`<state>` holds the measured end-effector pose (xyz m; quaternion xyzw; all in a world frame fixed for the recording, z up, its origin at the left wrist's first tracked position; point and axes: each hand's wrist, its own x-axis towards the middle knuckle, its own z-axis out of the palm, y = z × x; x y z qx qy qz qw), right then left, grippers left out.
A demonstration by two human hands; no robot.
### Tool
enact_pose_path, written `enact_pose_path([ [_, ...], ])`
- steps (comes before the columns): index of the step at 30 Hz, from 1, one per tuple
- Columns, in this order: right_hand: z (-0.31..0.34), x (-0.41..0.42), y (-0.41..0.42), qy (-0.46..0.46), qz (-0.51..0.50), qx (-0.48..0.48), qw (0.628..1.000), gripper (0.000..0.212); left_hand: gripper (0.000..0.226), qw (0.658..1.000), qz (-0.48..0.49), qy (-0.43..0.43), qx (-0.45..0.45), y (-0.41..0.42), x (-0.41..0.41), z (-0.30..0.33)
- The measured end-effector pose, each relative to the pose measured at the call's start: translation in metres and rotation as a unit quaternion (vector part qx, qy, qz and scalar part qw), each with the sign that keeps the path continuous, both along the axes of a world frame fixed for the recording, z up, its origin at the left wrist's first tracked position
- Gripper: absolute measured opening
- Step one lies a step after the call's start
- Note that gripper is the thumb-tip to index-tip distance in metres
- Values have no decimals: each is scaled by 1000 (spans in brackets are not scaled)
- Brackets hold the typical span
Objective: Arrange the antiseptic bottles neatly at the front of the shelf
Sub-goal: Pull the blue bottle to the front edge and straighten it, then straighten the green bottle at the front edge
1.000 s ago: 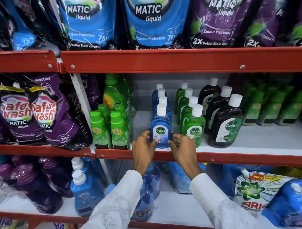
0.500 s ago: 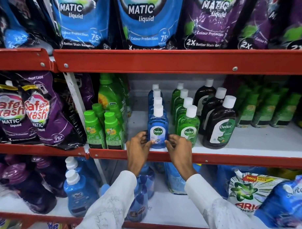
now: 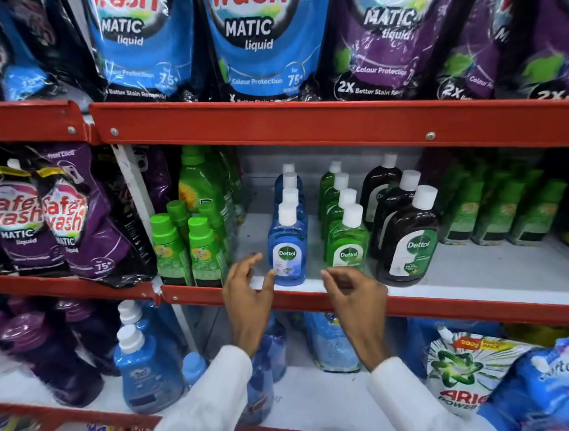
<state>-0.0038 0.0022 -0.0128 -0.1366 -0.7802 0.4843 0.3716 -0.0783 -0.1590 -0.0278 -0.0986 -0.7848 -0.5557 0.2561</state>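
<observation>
Three rows of white-capped Dettol bottles stand on the middle shelf, each running front to back. The front blue bottle stands upright at the shelf's front edge. To its right is the front green bottle, then the front dark brown bottle. My left hand hovers just left of the blue bottle, fingers spread, a fingertip close to its base. My right hand hangs in front of the green bottle, fingers apart and empty. Neither hand grips a bottle.
Small green-capped bottles crowd the shelf left of the blue row. More green bottles stand at the right. Detergent pouches hang above the red shelf rail. Blue bottles and an Ariel pack fill the shelf below.
Both hands have let go of the front blue bottle and drawn back from it, the right hand shifting right toward the green row. The bottle stays upright at the edge.
</observation>
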Motion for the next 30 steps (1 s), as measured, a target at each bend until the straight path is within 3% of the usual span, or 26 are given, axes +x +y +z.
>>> enact_pose_path([
  [2, 2, 17, 15, 46, -48, -24, 997, 4, 18, 998, 16, 46, 27, 12, 24, 2],
  [5, -3, 17, 38, 26, -87, 0, 996, 11, 14, 998, -38, 42, 14, 46, 42, 4],
  [9, -9, 1, 56, -48, -49, 50, 996, 27, 38, 992, -106, 0, -71, 82, 36, 8],
  [12, -9, -5, 64, -99, -20, 87, 991, 23, 34, 986, -111, 5, -121, 91, 26, 7],
  [16, -7, -4, 70, -93, -13, 85, 992, 18, 20, 988, -109, -6, -109, 93, 19, 4],
  [30, -5, 2, 70, -67, 11, 30, 997, 19, 23, 991, -99, -25, -85, 97, 15, 0],
])
